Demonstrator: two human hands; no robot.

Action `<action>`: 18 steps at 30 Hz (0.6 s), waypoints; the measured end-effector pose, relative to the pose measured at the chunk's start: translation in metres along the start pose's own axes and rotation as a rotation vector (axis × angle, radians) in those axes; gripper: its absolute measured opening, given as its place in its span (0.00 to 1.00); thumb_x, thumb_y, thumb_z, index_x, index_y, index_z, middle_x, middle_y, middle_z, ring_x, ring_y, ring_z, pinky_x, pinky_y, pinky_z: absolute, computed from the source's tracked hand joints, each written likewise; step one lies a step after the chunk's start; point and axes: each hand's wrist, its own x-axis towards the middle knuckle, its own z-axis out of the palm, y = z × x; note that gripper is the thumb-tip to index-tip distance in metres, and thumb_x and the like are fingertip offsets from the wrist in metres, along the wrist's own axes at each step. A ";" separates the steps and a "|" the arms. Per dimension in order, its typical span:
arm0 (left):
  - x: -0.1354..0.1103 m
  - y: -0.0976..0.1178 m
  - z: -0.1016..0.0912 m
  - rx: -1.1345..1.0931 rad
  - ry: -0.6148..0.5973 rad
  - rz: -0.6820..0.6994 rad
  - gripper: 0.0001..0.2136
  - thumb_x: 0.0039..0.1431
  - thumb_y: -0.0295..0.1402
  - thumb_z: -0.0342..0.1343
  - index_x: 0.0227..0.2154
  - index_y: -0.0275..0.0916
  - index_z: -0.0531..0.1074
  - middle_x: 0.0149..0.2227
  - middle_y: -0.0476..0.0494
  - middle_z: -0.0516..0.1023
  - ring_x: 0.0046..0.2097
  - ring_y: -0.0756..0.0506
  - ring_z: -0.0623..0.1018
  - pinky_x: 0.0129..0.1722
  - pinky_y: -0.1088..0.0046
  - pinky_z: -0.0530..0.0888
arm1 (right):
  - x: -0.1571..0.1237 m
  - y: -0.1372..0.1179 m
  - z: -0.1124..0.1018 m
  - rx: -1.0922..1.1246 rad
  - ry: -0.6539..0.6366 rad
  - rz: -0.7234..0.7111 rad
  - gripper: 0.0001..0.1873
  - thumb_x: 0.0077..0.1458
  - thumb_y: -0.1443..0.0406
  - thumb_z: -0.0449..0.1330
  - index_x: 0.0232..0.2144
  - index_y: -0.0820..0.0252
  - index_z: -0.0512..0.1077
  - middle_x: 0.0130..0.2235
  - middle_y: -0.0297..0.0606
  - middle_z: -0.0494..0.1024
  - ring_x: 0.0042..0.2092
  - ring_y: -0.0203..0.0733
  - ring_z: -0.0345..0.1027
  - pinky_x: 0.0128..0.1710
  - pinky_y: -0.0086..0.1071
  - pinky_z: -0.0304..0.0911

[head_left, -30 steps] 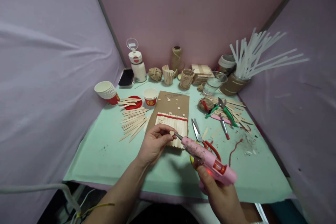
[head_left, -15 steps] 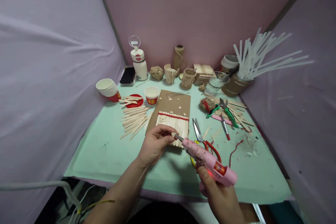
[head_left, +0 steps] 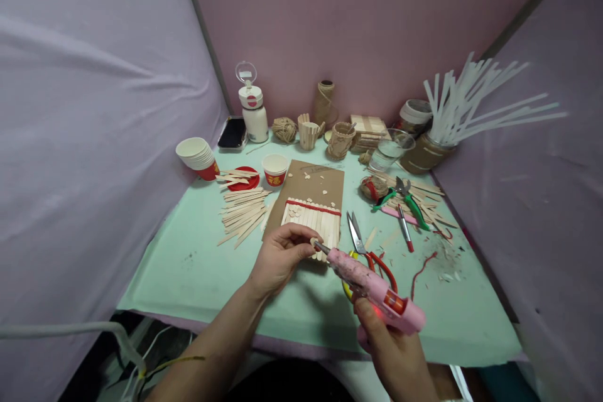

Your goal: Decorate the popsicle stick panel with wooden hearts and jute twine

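My left hand pinches a small wooden heart between thumb and fingers, just above the near edge of a panel of popsicle sticks with a red string across its top. My right hand grips a pink hot glue gun, whose metal tip touches the heart. The panel lies on a brown cardboard sheet that carries a few more small hearts.
Red-handled scissors lie right of the panel. Loose popsicle sticks, paper cups, a red lid sit left. Pliers, a pen and scraps lie right. Twine, jars, a bottle and white strips line the back.
Both hands stay almost still, with the glue tip held at the heart. The view has shifted slightly, so the table appears a little further right and higher.
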 end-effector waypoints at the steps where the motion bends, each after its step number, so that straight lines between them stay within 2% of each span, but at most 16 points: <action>1: 0.000 0.000 0.000 -0.001 -0.003 0.002 0.08 0.39 0.26 0.69 0.26 0.37 0.78 0.29 0.47 0.80 0.31 0.50 0.77 0.32 0.77 0.73 | 0.000 0.000 0.000 -0.002 0.001 0.000 0.17 0.51 0.50 0.62 0.24 0.55 0.75 0.14 0.30 0.64 0.22 0.42 0.66 0.22 0.32 0.65; 9: -0.003 0.002 0.000 0.012 0.000 0.001 0.08 0.40 0.27 0.70 0.26 0.37 0.79 0.29 0.47 0.80 0.32 0.50 0.77 0.33 0.76 0.74 | -0.003 0.000 0.000 -0.024 0.017 0.024 0.17 0.51 0.50 0.63 0.24 0.56 0.76 0.13 0.30 0.65 0.20 0.42 0.66 0.21 0.33 0.66; 18: -0.003 0.002 0.000 0.031 0.013 0.016 0.08 0.39 0.27 0.70 0.25 0.37 0.79 0.28 0.46 0.81 0.31 0.49 0.77 0.33 0.76 0.74 | -0.003 -0.001 0.000 -0.024 -0.004 -0.016 0.17 0.52 0.50 0.61 0.23 0.55 0.75 0.12 0.30 0.64 0.17 0.39 0.61 0.15 0.31 0.59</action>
